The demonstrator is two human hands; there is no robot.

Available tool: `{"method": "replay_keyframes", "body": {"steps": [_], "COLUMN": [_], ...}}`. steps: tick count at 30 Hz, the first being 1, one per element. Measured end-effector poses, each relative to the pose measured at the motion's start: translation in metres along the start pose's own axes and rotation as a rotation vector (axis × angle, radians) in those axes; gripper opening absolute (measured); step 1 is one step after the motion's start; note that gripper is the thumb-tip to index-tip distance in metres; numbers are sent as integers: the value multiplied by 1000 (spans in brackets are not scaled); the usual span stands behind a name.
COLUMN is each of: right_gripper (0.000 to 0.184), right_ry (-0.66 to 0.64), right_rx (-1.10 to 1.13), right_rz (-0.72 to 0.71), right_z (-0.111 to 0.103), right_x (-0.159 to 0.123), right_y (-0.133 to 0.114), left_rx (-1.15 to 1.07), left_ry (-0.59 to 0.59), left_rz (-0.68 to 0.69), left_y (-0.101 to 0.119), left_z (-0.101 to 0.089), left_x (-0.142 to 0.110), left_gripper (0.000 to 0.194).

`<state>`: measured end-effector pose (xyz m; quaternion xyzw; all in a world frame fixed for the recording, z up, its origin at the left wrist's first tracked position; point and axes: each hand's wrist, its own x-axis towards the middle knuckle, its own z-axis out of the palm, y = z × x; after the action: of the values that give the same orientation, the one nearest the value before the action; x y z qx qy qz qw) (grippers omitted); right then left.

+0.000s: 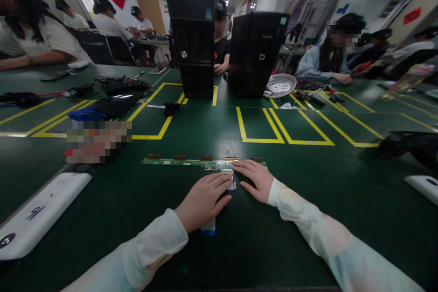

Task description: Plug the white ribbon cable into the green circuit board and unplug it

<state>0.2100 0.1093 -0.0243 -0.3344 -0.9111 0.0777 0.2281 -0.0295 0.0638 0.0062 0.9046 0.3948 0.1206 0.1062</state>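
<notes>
A long, narrow green circuit board lies crosswise on the green table in front of me, with several brownish-gold tabs along its far edge. My left hand rests palm down over a flat white ribbon cable, its blue end showing beneath the wrist side. The fingers are stretched out, with their tips at a white connector piece by the board's near edge; the thumb stands apart. My right hand lies flat with spread fingers, fingertips touching the board's right part and covering some of it.
Two black computer towers stand at the back. A white basket sits beside the right one. Yellow tape marks the table. A long white device lies left, dark cables beyond it. Other people sit around.
</notes>
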Motion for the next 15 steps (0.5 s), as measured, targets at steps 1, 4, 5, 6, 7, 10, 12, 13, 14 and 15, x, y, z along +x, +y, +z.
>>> {"method": "replay_keyframes", "body": {"steps": [1, 4, 5, 6, 7, 10, 12, 13, 14, 15], "right_gripper": [45, 45, 45, 45, 45, 46, 47, 47, 47, 47], "right_ry": [4, 7, 4, 0, -4, 3, 9, 11, 10, 8], "right_rx": [-1, -5, -7, -8, -10, -10, -9, -10, -12, -14], "right_rz": [0, 4, 6, 8, 7, 8, 9, 12, 12, 11], "right_z": [0, 2, 2, 2, 2, 3, 4, 4, 5, 6], "right_x": [0, 0, 0, 0, 0, 0, -1, -1, -1, -1], "right_y": [0, 1, 1, 1, 1, 0, 0, 0, 0, 1], "left_rx": [3, 15, 19, 24, 27, 37, 39, 38, 36, 35], "left_ry": [3, 6, 9, 11, 14, 10, 0, -1, 2, 9], "left_rz": [-3, -14, -18, -22, -26, -43, -56, -61, -63, -63], "left_y": [0, 2, 3, 4, 6, 9, 11, 11, 11, 11], "left_z": [0, 2, 2, 2, 3, 3, 3, 3, 3, 3], "left_x": [0, 0, 1, 0, 0, 0, 0, 0, 0, 0], "left_gripper": [45, 47, 48, 50, 51, 54, 55, 55, 55, 55]}}
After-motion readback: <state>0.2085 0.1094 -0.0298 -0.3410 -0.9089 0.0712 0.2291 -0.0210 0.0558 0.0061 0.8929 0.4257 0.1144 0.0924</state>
